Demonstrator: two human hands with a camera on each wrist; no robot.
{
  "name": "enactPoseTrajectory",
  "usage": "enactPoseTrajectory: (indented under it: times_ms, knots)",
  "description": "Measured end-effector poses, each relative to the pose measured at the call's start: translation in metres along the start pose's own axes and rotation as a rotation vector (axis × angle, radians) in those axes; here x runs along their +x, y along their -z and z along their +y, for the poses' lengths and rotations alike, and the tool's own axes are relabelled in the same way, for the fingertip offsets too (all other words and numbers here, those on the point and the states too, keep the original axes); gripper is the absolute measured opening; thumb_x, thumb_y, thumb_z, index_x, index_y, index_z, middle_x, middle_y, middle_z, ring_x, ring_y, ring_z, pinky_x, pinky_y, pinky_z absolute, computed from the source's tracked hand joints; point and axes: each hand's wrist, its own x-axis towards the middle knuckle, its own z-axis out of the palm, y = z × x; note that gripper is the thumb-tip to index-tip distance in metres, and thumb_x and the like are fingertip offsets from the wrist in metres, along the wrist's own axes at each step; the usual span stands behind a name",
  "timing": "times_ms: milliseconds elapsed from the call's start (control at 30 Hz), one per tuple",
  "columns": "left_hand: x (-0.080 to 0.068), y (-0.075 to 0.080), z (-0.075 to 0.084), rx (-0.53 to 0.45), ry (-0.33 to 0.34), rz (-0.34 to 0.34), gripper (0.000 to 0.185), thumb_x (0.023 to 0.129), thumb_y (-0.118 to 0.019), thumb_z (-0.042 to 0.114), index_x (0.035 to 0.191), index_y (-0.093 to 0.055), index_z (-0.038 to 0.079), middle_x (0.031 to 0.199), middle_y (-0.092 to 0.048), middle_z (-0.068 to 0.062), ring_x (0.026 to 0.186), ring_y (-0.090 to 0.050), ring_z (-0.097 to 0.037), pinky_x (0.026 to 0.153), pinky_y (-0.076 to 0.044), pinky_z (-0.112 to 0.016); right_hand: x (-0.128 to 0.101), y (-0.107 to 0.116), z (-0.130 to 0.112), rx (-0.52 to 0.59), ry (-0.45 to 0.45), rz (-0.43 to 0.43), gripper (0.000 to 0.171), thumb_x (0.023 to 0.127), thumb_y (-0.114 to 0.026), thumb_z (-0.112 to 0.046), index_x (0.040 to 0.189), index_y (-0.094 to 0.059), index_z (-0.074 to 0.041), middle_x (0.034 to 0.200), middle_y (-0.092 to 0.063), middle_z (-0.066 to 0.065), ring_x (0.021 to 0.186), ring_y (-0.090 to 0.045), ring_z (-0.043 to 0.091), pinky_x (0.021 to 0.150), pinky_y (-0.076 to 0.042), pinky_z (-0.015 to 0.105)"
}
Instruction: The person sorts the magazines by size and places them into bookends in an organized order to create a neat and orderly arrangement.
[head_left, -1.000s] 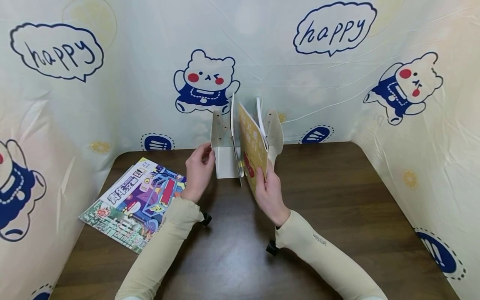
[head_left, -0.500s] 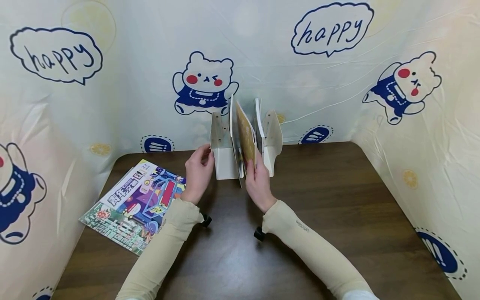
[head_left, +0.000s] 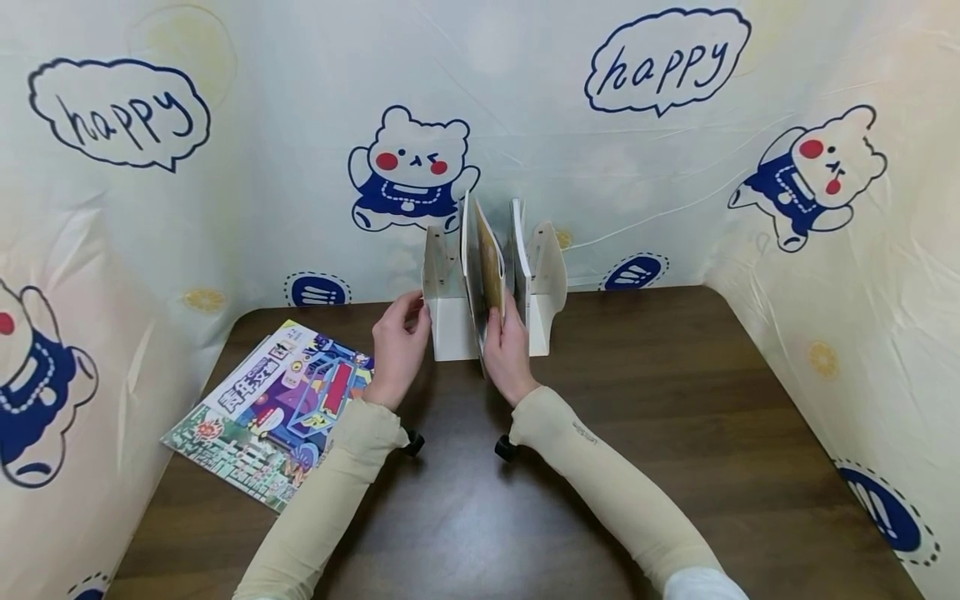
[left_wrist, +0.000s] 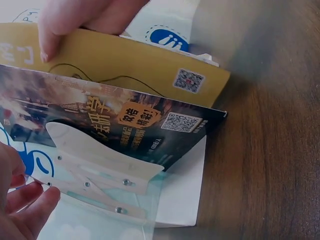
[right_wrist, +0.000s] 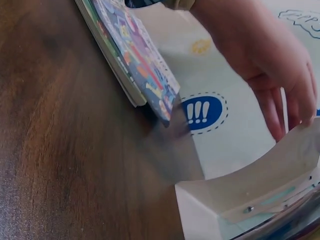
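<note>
At frame centre, a person's right hand (head_left: 504, 350) pinches a yellow-covered book (head_left: 491, 271) upright between the white rack (head_left: 450, 321) ends, while the left hand (head_left: 397, 346), fingers loosely curled, touches the rack's left panel, seemingly steadying it.

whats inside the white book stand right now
Standing upright inside the white book stand are a dark-covered magazine, the yellow book gripped by the right hand, and a white-edged book. Their lower parts are hidden by hand and stand.
</note>
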Motion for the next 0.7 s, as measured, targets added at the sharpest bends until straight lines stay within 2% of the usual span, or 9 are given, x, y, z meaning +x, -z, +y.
enactPoseTrajectory:
  times_ms: [367, 700]
  knots:
    - [-0.001, -0.001, 0.0, 0.006, 0.003, -0.002, 0.034, 0.105, -0.063, 0.015, 0.139, -0.064, 0.012, 0.131, -0.068, -0.011, 0.116, -0.069, -0.027, 0.094, -0.06, -0.043, 0.004, -0.006, 0.012, -0.038, 0.01, 0.02, 0.047, 0.11, -0.043, -0.007, 0.156, -0.038, 0.003, 0.144, -0.055, 0.031, 0.129, -0.059, 0.041, 0.106, -0.05, 0.057]
    - [-0.001, -0.002, -0.003, 0.001, -0.004, 0.0, 0.033, 0.106, -0.062, 0.019, 0.138, -0.064, 0.01, 0.131, -0.069, -0.012, 0.114, -0.069, -0.027, 0.094, -0.06, -0.043, 0.01, -0.01, 0.018, -0.011, 0.006, -0.014, 0.051, 0.112, -0.041, -0.011, 0.161, -0.031, -0.001, 0.155, -0.046, 0.028, 0.141, -0.049, 0.04, 0.115, -0.043, 0.055]
